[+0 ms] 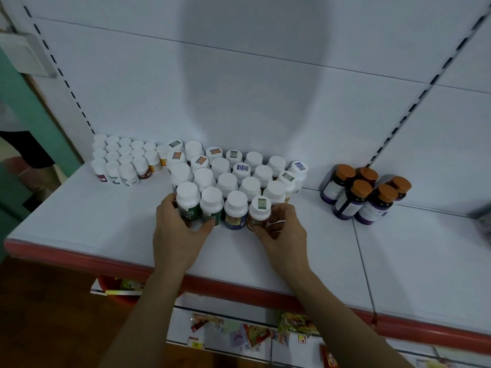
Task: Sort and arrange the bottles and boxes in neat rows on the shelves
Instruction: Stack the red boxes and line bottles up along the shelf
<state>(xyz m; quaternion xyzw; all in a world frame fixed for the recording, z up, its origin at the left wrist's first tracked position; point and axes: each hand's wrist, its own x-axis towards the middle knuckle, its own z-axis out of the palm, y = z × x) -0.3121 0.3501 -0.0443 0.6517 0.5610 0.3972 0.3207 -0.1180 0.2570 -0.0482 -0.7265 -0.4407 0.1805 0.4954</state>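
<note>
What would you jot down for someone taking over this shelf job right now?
Left hand grips the two green bottles at the front row's left end.
Right hand pinches the orange bottle at its right end.
Done: small bottles stand in rows at the shelf's back left; the middle block is mostly lined up.
Left: square the front row, then probably tidy the dark bottles clustered at right.
</note>
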